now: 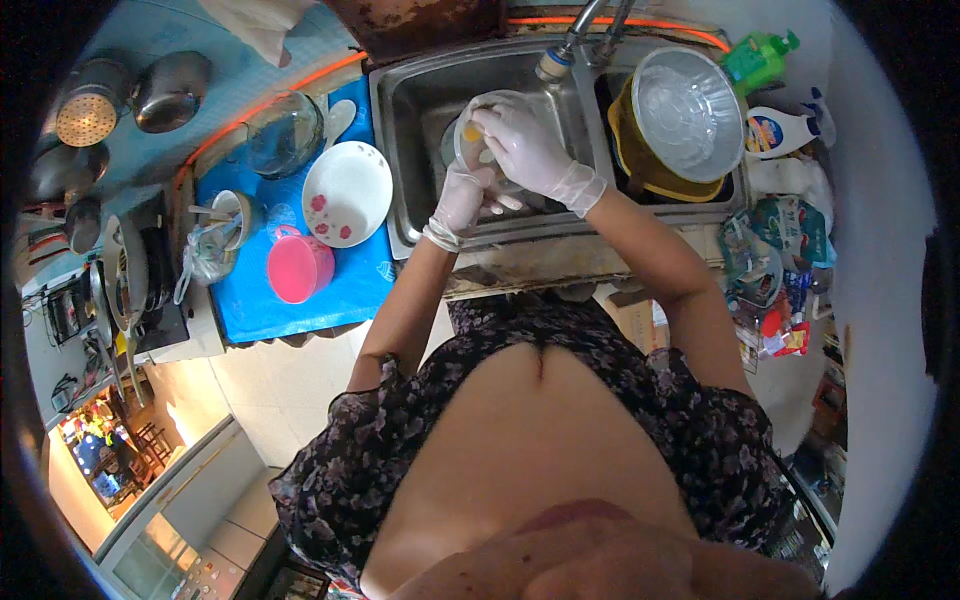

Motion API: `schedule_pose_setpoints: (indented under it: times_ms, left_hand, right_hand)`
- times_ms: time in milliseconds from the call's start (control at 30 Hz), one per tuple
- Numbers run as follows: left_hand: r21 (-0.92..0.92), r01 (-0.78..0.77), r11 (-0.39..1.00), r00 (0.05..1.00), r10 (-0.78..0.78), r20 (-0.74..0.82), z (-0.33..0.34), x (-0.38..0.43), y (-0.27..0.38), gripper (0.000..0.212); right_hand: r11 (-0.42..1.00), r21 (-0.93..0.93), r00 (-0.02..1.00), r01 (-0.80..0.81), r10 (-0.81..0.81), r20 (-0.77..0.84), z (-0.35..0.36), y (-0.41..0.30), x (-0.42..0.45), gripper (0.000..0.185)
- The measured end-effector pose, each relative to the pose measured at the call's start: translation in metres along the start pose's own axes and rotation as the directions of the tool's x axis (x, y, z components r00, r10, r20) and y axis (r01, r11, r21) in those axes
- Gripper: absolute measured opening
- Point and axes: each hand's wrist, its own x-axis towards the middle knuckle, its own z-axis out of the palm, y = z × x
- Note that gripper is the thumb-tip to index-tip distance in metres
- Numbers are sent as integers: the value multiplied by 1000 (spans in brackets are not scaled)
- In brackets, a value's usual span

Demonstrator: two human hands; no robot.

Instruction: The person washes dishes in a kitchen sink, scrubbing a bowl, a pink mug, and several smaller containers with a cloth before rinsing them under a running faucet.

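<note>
My left hand [463, 196], in a thin whitish glove, grips the near edge of a tilted bowl [466, 154] over the left basin of the steel sink [417, 97]. Inside the bowl's far edge are the fingers of my right hand [517, 146], gloved the same way. A small yellow thing [472, 133] shows at my right fingertips; whether it is a sponge or part of the bowl I cannot tell. Beneath and behind the bowl lies another clear or pale dish, partly hidden by my hands. The faucet's spout [553, 67] is beyond my right hand.
On the blue mat at left are a white flowered plate [347, 195], a pink mug [301, 268], a glass bowl [283, 135] and a white spoon [340, 120]. A metal basin [688, 114] rests on a yellow one [626, 142] over the right basin. A green pump bottle [756, 61] stands behind.
</note>
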Motion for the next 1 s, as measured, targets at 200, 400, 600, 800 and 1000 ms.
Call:
schedule_pose_setpoints:
  times_ms: [200,400,600,800,1000]
  left_hand:
    - [-218,-41,975,997,26,-68,0,2,15,43]
    - [-197,-93,976,986,63,-156,9,-5,5,49]
    - [-218,-147,965,988,133,-79,0,-10,1,47]
    - [-449,-81,890,997,66,-49,-5,-14,-16,35]
    - [106,-93,990,948,121,-294,-8,-14,-1,33]
  right_hand:
    - [767,-641,942,22,198,270,-11,5,-7,17]
    - [963,153,947,-222,175,271,1,-19,-23,15]
    - [771,457,893,-444,340,294,20,-25,-17,13]
    - [987,-77,901,140,-94,424,-5,-26,-10,5]
    - [912,-396,862,110,111,495,-21,-22,4,15]
